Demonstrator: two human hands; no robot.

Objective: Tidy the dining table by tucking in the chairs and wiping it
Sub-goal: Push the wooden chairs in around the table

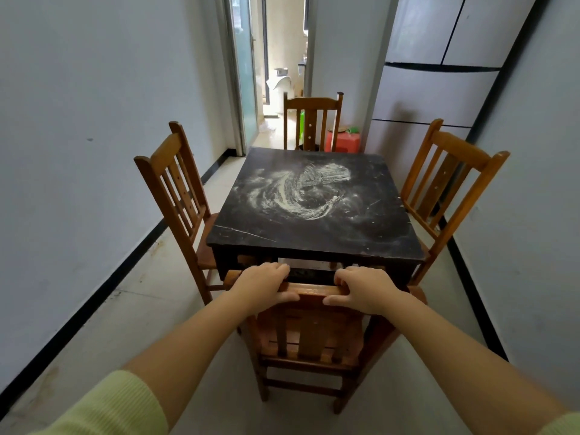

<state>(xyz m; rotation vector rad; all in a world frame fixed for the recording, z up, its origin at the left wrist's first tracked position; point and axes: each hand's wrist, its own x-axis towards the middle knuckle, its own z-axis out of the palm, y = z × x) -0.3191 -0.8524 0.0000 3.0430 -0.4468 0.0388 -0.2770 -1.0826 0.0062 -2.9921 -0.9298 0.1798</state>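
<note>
table (314, 227) was square, dark, smeared with white powder swirls | near chair (309, 337) wooden, slat back, seat partly under the table's near edge | left chair (175, 196), right chair (448, 183), far chair (312, 120) all upright, tucked against their sides

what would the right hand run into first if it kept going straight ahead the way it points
Probably the near edge of the dark table. The right hand grips the top rail of the near chair, pointing at the table just beyond; the gap looks small, though depth is hard to judge.
</note>
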